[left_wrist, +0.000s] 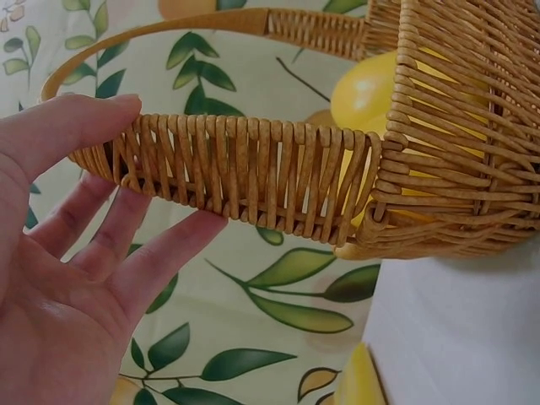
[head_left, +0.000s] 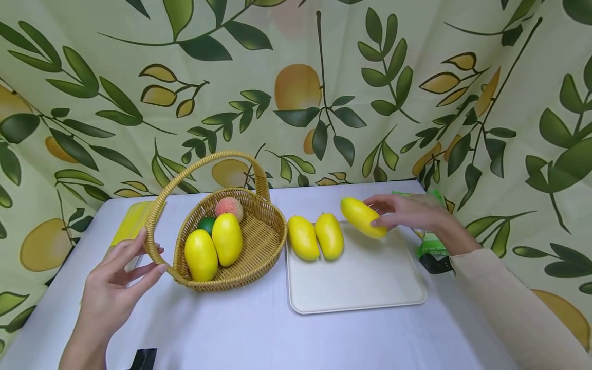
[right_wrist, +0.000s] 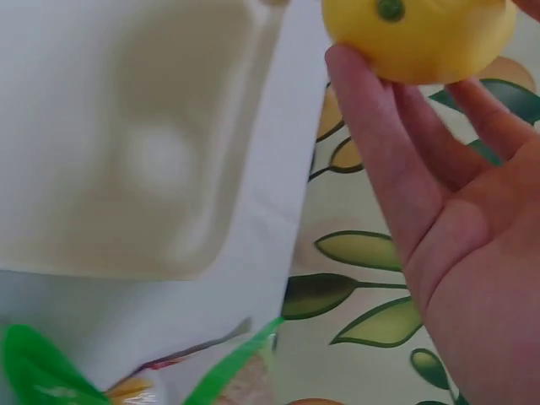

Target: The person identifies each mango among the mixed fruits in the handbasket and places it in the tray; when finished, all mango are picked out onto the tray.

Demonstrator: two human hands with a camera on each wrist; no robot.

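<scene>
My left hand (head_left: 115, 280) pinches the handle of a wicker basket (head_left: 261, 234) near its left base; the left wrist view shows the thumb on one edge of the woven handle (left_wrist: 245, 164) and fingers on the other. Inside the basket lie two yellow mangoes (head_left: 201, 255), a pink peach (head_left: 229, 207) and a dark green round thing (head_left: 206, 224). Over the back right of a white tray (head_left: 356, 288), my right hand (head_left: 409, 211) grips another yellow mango (head_left: 363, 218), tilted in the fingers. Two more mangoes (head_left: 303, 237) lie side by side on the tray's left part.
Behind the right forearm sits a green-edged plastic package (head_left: 432, 245), also seen in the right wrist view. A yellow flat item (head_left: 131, 221) lies left of the basket. A patterned curtain (head_left: 296, 103) rises behind the white table (head_left: 222, 329).
</scene>
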